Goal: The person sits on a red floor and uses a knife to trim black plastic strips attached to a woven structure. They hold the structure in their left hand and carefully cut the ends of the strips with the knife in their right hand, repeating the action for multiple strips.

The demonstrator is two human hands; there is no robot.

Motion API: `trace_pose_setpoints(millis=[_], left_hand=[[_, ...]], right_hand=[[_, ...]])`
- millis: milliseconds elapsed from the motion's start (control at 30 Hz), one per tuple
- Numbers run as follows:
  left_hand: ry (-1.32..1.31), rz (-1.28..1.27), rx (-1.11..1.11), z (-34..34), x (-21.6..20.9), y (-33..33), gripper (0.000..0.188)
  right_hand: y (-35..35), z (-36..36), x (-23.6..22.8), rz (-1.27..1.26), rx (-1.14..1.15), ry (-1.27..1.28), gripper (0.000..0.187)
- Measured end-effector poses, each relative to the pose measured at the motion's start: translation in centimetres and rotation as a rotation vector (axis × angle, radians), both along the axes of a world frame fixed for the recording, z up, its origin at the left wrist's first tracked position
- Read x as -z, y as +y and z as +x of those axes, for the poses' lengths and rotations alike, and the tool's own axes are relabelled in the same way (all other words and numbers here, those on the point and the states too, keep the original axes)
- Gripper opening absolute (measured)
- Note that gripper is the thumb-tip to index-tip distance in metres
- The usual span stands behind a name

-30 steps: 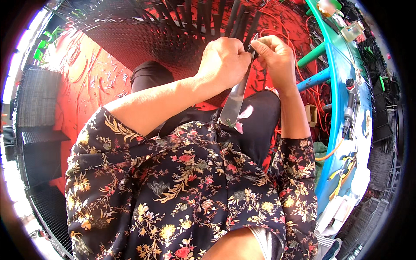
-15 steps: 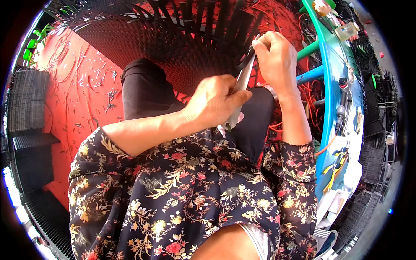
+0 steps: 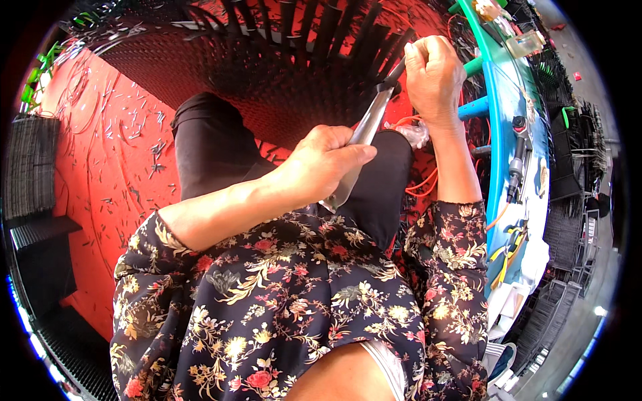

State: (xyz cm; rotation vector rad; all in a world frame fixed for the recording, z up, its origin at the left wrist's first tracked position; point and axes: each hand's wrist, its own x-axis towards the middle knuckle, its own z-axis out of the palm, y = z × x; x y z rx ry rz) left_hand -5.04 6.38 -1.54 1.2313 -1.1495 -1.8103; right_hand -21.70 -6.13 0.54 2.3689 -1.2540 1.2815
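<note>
Metal blade [image 3: 374,121] in left grip [image 3: 324,160] slants well apart from blue table edge [image 3: 495,167].

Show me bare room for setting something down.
Barest is the lower-left red floor, between the dark stacked panels and the floral sleeve; farther up, dark scraps litter it. Crowded: the blue table, holding a dark cylindrical tool and yellow-handled tool; and between left hand and right hand, crossed by the metal tool and dark strip.

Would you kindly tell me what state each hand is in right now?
Left hand: closed, holding a flat metal tool.
Right hand: closed, thumb and fingers pinching a dark strip.
</note>
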Motion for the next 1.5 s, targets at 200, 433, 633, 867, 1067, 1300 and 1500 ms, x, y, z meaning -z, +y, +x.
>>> trace_pose_setpoints(millis=[200,433,633,867,1067,1300,1500], left_hand=[[-0.046,-0.046,0.562,3.6,1.1,4.0,0.027],[-0.04,-0.335,0.393,5.6,0.3,3.8,0.014],[-0.149,-0.9,0.421,3.2,-2.6,1.4,0.013],[-0.34,-1.585,0.155,-1.2,-4.8,-6.8,0.013],[-0.84,-1.267,0.04,2.3,-3.6,-8.8,0.021],[-0.812,-0.924,0.14,2.1,-5.3,-7.1,0.019],[-0.907,-0.828,0.347,1.2,-6.9,-8.0,0.028]], right_hand=[[-1.4,-2.9,0.4,0.066,0.113,-0.059,0.018],[0.6,-2.4,1.0,0.624,-0.272,-0.923,0.022],[5.1,-0.9,3.2,0.75,-0.358,-0.966,0.015],[4.2,-0.7,3.1,0.662,-0.476,-0.864,0.01],[4.3,0.8,3.1,0.552,-0.452,-0.849,0.005],[5.8,1.2,2.7,0.405,-0.478,-0.799,0.007],[7.2,1.2,2.5,0.281,-0.394,-0.73,0.008]])
